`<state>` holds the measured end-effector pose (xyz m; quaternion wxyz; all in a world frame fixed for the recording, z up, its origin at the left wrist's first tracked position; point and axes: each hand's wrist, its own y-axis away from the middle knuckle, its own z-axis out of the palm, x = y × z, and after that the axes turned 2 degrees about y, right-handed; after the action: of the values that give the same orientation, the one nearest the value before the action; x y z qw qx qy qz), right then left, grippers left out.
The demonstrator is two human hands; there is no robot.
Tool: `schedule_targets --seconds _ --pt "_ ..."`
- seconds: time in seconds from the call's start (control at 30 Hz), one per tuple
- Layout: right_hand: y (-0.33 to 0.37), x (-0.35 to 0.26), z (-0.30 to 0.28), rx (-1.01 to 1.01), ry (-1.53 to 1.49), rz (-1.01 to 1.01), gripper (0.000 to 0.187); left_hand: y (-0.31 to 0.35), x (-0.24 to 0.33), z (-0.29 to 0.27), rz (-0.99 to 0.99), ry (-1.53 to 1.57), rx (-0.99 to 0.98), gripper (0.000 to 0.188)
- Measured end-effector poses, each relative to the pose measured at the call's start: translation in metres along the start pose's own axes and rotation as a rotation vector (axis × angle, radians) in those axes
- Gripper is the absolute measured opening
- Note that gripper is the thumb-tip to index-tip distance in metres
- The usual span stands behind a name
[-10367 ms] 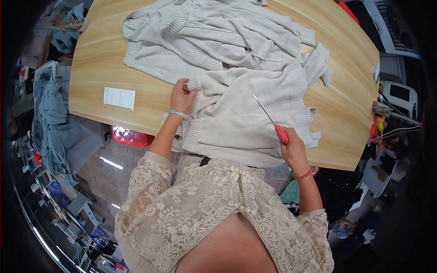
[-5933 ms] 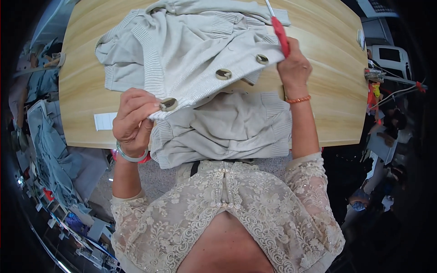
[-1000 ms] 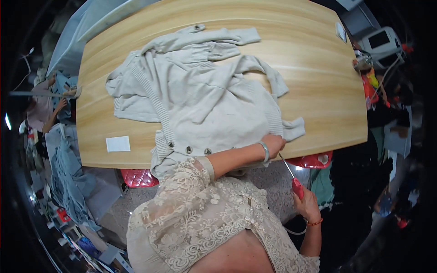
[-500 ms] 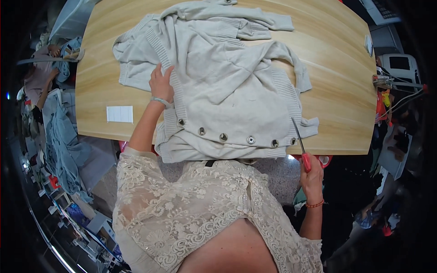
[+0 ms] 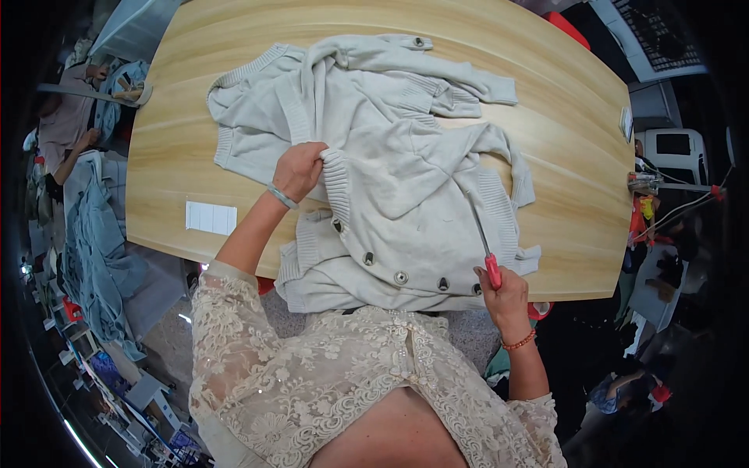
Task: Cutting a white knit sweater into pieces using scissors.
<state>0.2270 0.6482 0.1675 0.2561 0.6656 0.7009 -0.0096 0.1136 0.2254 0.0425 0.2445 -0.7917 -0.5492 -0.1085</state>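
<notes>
A pale grey knitted cardigan (image 5: 406, 187) lies spread on the wooden table, with dark buttons (image 5: 369, 257) along its near edge. My left hand (image 5: 300, 170) is closed on the ribbed front band, lifting it and bunching it up. My right hand (image 5: 505, 296) is closed around the red handle of a tool with a long, thin metal shaft (image 5: 478, 222). The shaft points away from me, over the knit near the ribbed hem at the right. Its tip looks slim, but its exact kind is unclear. More grey knit fabric shows beneath the near edge.
A small white card (image 5: 211, 218) rests at the table's left. Blue-grey garments (image 5: 97, 249) hang beyond the left side, where another person's arm (image 5: 78, 152) shows. White equipment (image 5: 679, 152) stands past the table's right edge.
My left hand has gone from lying on the band to gripping and lifting it, drawing it rightward. My right hand has moved left, bringing the red-handled tool over the cardigan.
</notes>
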Motion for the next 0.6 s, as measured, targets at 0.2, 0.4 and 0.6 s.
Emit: schedule_targets --seconds 0.2,0.4,0.6 --pt "-0.03 -0.063 -0.018 0.088 -0.605 -0.061 0.034 -0.069 0.158 -0.047 0.183 0.402 0.193 0.032" --pt "-0.048 -0.036 -0.022 0.3 -0.712 -0.371 0.035 -0.062 0.277 -0.029 0.441 0.691 0.234 0.045" --pt "-0.01 0.04 -0.052 0.596 -1.068 -0.231 0.029 -0.082 0.251 0.013 0.287 0.6 0.045 0.077"
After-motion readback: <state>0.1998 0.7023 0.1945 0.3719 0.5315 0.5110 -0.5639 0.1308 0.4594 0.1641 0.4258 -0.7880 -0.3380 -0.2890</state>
